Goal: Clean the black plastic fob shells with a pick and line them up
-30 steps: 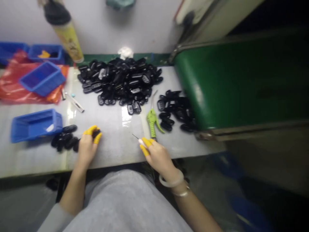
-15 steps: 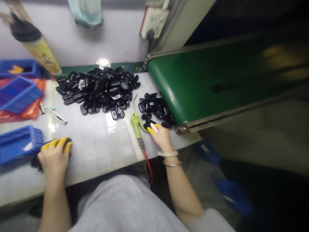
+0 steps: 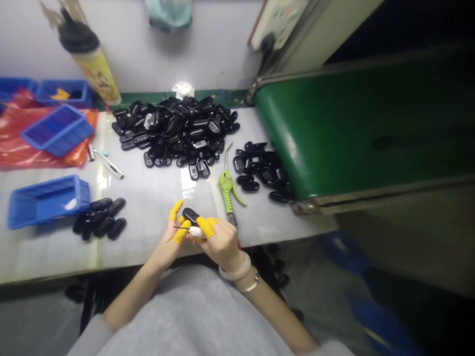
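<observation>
Both hands meet over the table's front edge, yellow covers on several fingertips. My right hand [image 3: 222, 242] is closed on a black key fob [image 3: 191, 215] and also has a thin dark tool with a pale pinkish-white part [image 3: 196, 232] between its fingers. Just left of the fob is my left hand [image 3: 171, 237], its thumb and forefinger apart around the fob's left end; whether it grips the fob cannot be made out. Behind them lies a large pile of black fobs [image 3: 174, 128]. A green air gun [image 3: 227, 190] rests to the right, beside a smaller fob pile [image 3: 265, 170].
At the left, several fobs [image 3: 102, 217] lie beside a blue bin [image 3: 48, 202]. Farther back are another blue bin [image 3: 57, 131] on red plastic [image 3: 15, 143], a metal-coloured cutter [image 3: 109, 164] and a yellow bottle [image 3: 98, 76]. A green conveyor belt [image 3: 334, 133] borders the right side.
My left hand has left the fobs beside the blue bin and moved right. My right hand has come left from the small pile, and a fob is now between the hands. The view has shifted left.
</observation>
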`<action>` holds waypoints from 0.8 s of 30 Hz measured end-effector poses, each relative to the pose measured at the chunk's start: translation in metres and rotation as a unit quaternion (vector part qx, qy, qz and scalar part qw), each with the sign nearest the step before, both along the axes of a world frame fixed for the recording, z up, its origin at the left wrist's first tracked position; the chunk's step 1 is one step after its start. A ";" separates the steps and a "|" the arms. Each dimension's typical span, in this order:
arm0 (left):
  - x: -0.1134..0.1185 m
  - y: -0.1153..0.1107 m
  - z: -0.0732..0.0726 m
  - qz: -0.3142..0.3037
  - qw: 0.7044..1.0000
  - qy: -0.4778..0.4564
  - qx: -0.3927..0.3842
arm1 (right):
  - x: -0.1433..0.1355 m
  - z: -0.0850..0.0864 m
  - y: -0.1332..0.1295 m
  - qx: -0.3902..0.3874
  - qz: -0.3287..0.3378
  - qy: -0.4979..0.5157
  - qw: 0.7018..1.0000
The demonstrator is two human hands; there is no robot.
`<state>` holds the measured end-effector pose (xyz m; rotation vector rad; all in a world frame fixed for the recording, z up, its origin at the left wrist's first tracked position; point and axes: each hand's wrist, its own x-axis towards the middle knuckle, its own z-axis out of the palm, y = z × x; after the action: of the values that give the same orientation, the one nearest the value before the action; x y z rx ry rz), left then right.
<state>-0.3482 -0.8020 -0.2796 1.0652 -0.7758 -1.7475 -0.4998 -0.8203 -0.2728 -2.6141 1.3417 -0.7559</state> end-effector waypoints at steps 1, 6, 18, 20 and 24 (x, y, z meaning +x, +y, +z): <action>0.000 0.000 0.001 0.015 1.000 0.010 0.023 | 0.005 0.000 0.001 0.037 0.026 -0.008 0.999; 0.015 0.004 0.001 0.030 0.996 0.004 0.079 | 0.013 0.007 -0.005 0.221 0.101 -0.140 0.960; 0.037 -0.002 -0.012 -0.065 0.995 0.051 0.062 | 0.013 0.028 -0.015 0.475 0.106 -0.215 0.847; 0.038 -0.001 -0.013 -0.096 0.991 0.064 0.068 | 0.016 0.024 -0.015 0.471 0.073 -0.262 0.839; 0.035 0.003 -0.012 -0.136 0.985 0.075 0.073 | 0.021 0.016 -0.015 0.486 0.055 -0.282 0.825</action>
<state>-0.3128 -0.7995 -0.2920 0.9423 -0.7337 -2.1177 -0.4792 -0.8350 -0.2572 -1.4787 0.9810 -0.5326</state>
